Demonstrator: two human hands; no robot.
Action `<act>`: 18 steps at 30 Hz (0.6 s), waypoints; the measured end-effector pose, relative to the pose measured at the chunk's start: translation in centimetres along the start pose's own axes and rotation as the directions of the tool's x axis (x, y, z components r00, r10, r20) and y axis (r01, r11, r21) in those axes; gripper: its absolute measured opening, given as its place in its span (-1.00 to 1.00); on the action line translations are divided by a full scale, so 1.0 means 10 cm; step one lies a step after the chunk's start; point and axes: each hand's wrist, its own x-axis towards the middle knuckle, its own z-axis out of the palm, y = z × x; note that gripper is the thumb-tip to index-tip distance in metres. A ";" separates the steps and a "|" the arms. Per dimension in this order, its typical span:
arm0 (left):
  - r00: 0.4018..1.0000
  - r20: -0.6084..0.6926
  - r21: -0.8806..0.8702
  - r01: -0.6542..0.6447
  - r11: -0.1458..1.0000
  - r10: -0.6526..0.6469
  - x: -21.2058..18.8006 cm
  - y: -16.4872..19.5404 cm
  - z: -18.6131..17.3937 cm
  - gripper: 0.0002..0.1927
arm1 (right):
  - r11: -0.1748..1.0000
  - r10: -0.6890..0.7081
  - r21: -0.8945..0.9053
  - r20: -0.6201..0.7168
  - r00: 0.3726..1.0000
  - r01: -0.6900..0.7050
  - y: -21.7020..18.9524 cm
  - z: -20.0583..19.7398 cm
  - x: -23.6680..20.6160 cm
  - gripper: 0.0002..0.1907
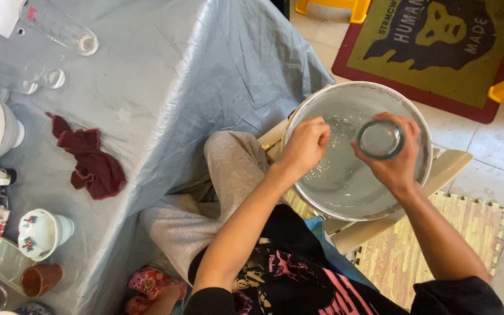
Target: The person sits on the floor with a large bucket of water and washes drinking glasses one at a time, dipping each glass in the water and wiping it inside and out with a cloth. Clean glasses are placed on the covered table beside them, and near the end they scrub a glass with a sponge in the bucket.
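2 hands are seen over a wide basin (410,119) of water resting on a pale seat beside a table draped in a blue-grey cloth (164,76). At the far left of that cloth, clear glasses (59,28) are laid on their sides, a crumpled dark red rag (91,163) is spread below them, and a floral cup (41,232) and a small brown cup (41,279) are stood near the lower edge.

Moving right, the left hand (304,146) is held above the water with its fingers curled inward into a loose fist; whether anything is pinched inside cannot be told. Further right, a clear drinking glass (380,139) is gripped by the right hand (396,160), the fingers wrapped round its wall and the open mouth turned up toward the camera, just above the water.

As a judgement, the washing of this glass would be done best if it were kept low over the basin, held firmly round the wall because wet glass is slippery, and turned slowly so the rim and inside are reached evenly.
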 end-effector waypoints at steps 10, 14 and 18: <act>0.978 -0.164 -0.179 -0.158 0.971 0.129 -0.17 0.04 -0.26 -0.51 | 0.971 -0.190 -0.165 -0.092 0.977 0.173 0.01 0.08 -0.16 -0.39; 0.983 -0.153 -0.194 -0.130 0.972 0.100 -0.31 0.15 -0.49 -0.65 | 0.937 0.308 0.154 0.054 0.950 -0.312 -0.03 0.13 -0.20 -0.35; 0.980 -0.179 -0.181 -0.123 0.976 0.090 -0.40 0.20 -0.58 -0.71 | 0.998 0.008 -0.065 -0.050 0.999 -0.012 -0.13 0.14 -0.17 -0.34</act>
